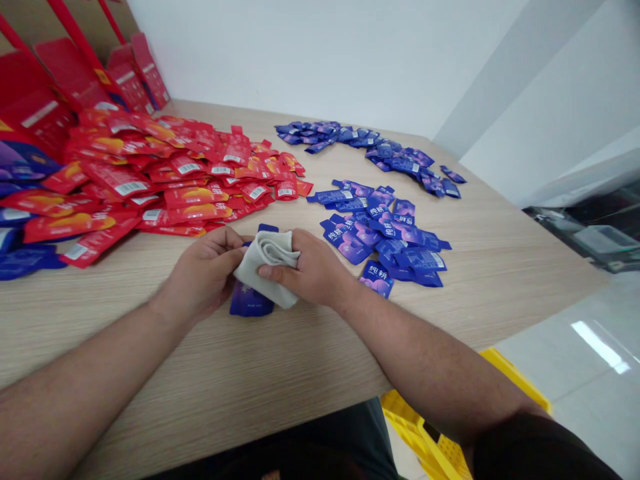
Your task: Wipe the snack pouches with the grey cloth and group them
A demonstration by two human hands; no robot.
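Note:
My left hand [205,270] is closed on a blue sachet [249,302], which lies low over the wooden table [280,373] near its middle. My right hand [310,270] grips a folded grey-white cloth [267,263] and presses it onto the top of that sachet. The cloth hides most of the sachet's upper half. The two hands touch around it.
A big heap of red sachets [150,177] covers the left of the table, with red boxes [75,73] behind. Blue sachets [385,227] lie in a pile right of my hands and in a strip [370,143] at the far edge. A yellow crate [435,433] stands on the floor.

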